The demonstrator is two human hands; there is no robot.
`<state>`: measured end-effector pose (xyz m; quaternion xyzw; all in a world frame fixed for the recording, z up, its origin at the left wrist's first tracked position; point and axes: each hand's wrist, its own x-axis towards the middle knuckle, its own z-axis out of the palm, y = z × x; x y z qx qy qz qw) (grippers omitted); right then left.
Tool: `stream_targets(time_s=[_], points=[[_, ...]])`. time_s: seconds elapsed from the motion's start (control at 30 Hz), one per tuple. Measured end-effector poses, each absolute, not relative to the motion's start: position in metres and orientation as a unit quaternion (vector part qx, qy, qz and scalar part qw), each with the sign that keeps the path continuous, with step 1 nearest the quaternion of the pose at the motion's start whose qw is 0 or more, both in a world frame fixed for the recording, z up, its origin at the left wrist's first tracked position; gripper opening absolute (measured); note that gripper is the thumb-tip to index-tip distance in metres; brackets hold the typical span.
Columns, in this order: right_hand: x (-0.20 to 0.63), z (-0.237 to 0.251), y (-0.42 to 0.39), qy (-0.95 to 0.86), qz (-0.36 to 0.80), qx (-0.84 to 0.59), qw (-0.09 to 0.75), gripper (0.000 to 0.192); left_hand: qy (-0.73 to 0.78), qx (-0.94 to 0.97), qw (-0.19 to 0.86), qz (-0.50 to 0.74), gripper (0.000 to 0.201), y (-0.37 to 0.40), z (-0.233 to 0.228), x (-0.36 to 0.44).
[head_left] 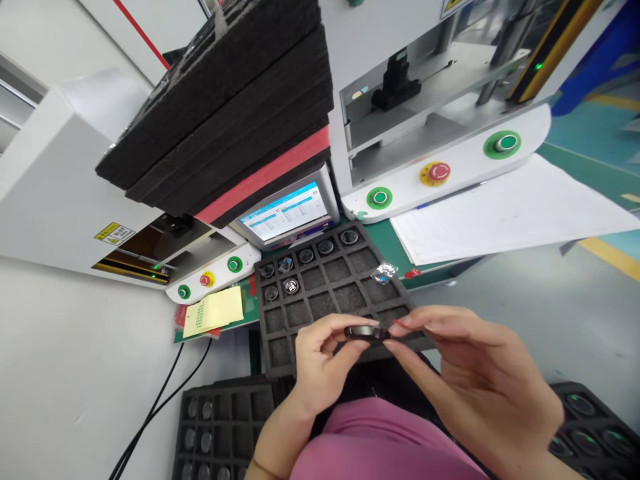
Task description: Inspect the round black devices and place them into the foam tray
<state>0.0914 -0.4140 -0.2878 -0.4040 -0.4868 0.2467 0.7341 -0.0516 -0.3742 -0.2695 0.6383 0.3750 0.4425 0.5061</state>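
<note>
My left hand (327,357) pinches a thin, dark round watch-like disc (363,332) between thumb and fingers, edge-on to me. At the disc's right end, my right hand (465,373) is closed, with a small red piece (401,325) at its fingertips. Its thumb tip is at the disc's edge. Below and behind the disc lies a black foam tray (345,297) with square compartments. Several round dark pieces (307,255) sit in its far rows, one with a white-marked face (291,287). A crumpled clear plastic bag (384,272) rests on the tray's right side.
Stacked black foam trays (240,100) rise beyond a small screen (285,213). White machines with green and red buttons (439,172) stand left and right. Paper sheets (500,207) and yellow cards (213,312) lie on the green table. Further filled trays (240,427) flank my lap.
</note>
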Motion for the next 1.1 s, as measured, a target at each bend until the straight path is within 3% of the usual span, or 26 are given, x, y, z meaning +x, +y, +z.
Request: stream_targets(time_s=[0.37,0.73,1.1], points=[[0.104,-0.279,-0.417,-0.557,0.256,-0.409,0.676,0.039,0.363,0.671,0.488,0.424,0.019,-0.379,-0.27,-0.058],[0.102,-0.283,-0.421,-0.548,0.253,-0.393,0.694,0.053,0.337,0.685,0.479,0.433,0.021,-0.38,-0.271,-0.06],[0.107,-0.286,-0.42,-0.604,0.246,-0.404,0.642,0.043,0.315,0.716,0.467,0.413,0.024,-0.379,-0.273,-0.062]])
